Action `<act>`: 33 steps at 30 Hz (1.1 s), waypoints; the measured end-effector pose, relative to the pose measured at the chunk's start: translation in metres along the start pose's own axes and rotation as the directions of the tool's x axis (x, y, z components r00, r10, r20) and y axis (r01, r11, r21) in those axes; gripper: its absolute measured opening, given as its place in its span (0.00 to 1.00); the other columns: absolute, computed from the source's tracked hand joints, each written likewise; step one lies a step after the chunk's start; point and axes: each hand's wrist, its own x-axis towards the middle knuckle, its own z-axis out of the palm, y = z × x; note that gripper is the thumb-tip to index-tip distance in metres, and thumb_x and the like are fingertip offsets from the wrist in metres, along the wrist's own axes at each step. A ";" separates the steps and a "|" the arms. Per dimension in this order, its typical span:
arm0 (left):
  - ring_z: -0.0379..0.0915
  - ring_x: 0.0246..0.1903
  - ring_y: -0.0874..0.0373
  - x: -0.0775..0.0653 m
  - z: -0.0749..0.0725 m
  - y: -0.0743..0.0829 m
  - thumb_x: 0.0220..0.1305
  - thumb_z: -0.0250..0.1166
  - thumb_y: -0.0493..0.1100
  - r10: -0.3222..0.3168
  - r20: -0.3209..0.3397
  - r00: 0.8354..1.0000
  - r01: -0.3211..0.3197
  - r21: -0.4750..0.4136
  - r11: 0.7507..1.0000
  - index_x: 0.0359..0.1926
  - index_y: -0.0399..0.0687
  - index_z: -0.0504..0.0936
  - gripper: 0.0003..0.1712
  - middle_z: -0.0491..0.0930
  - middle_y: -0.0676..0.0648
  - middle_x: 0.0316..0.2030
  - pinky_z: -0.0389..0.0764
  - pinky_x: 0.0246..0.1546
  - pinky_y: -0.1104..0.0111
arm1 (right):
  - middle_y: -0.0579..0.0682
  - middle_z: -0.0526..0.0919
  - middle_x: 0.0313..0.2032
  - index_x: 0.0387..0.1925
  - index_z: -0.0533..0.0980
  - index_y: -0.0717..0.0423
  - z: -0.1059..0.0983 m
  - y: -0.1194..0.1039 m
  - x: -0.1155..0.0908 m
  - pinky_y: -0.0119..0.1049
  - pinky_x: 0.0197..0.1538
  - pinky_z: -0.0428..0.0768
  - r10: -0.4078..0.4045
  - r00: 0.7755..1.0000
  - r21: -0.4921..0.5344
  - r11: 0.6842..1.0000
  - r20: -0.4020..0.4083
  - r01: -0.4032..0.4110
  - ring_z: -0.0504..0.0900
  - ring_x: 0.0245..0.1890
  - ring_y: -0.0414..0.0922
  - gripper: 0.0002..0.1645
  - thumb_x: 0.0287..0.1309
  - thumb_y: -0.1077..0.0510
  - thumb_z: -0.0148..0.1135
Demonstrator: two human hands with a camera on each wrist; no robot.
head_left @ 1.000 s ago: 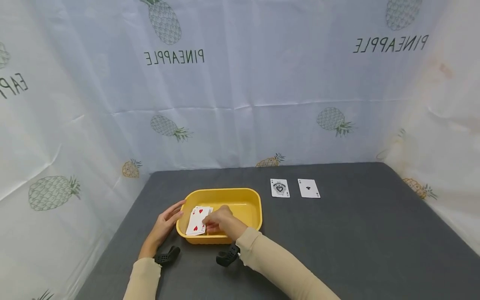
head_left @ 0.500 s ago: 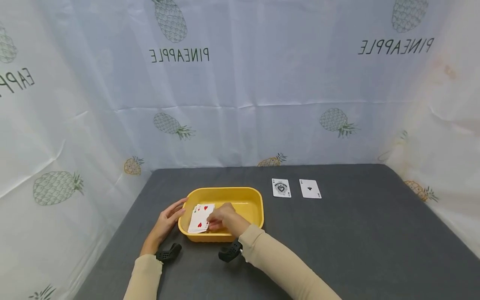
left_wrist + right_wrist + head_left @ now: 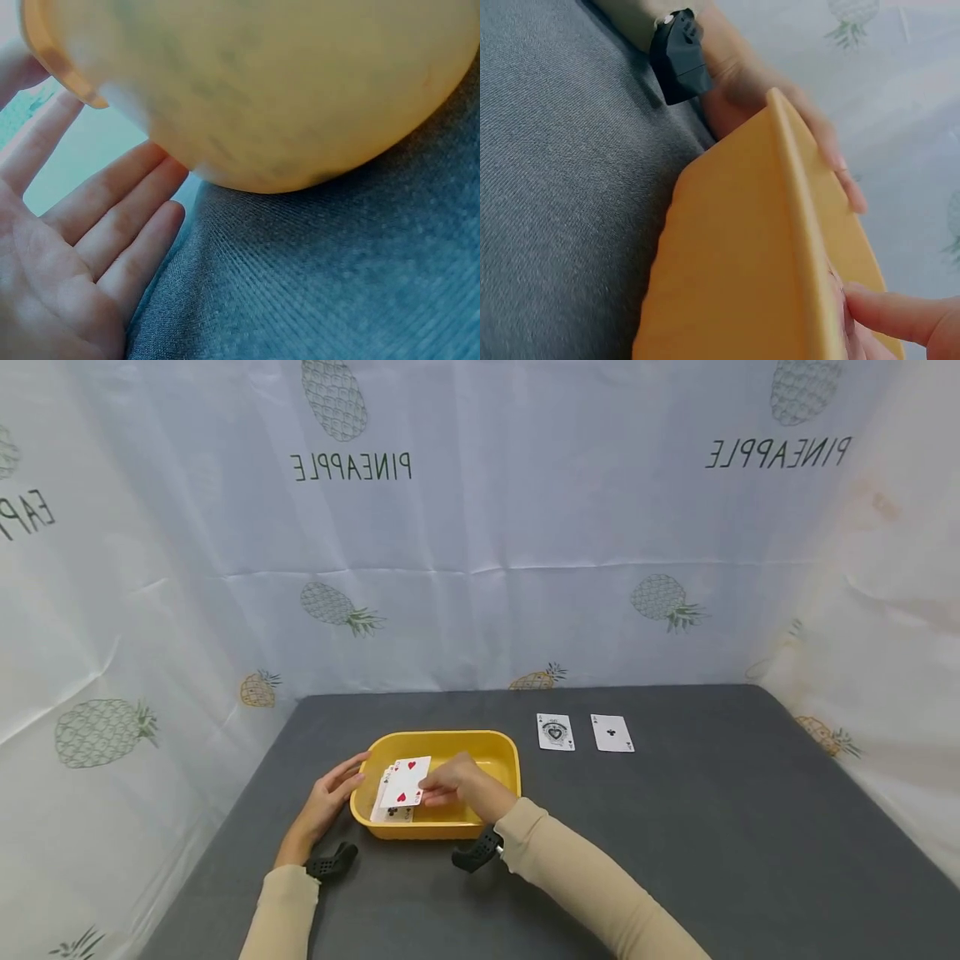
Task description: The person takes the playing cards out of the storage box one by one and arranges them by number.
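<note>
My right hand (image 3: 463, 783) pinches the edge of a two of hearts playing card (image 3: 406, 782) between thumb and fingers, low over the yellow tray (image 3: 497, 763). More white cards (image 3: 392, 814), one with black clubs, lie beneath it at the left end of the tray. In the right wrist view the front wall of the tray (image 3: 720, 255) hides most of the cards, and a thumb (image 3: 900, 313) shows behind the rim. My left hand (image 3: 330, 802) rests against the left end of the tray, its fingers (image 3: 120, 225) extended along the outer wall in the left wrist view.
Two cards lie face up on the grey table (image 3: 675, 827), right of the tray: an ace with a large ornate emblem (image 3: 556, 732) and an ace of clubs (image 3: 612, 733). A white curtain (image 3: 465, 527) with pineapple prints stands behind and at both sides.
The two of hearts has been lifted off the pile and shifted slightly up, baring a clubs card beneath. My right hand rose with it; the left hand stays at the tray.
</note>
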 end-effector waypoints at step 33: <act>0.72 0.51 0.82 0.001 0.000 -0.001 0.72 0.52 0.41 0.016 0.008 1.000 -0.016 -0.035 0.999 0.70 0.29 0.57 0.31 0.74 0.75 0.50 0.76 0.47 0.83 | 0.45 0.84 0.27 0.51 0.78 0.68 -0.167 -0.003 -0.033 0.32 0.41 0.85 -0.209 0.978 -0.068 0.976 -0.025 0.207 0.83 0.24 0.35 0.22 0.57 0.58 0.66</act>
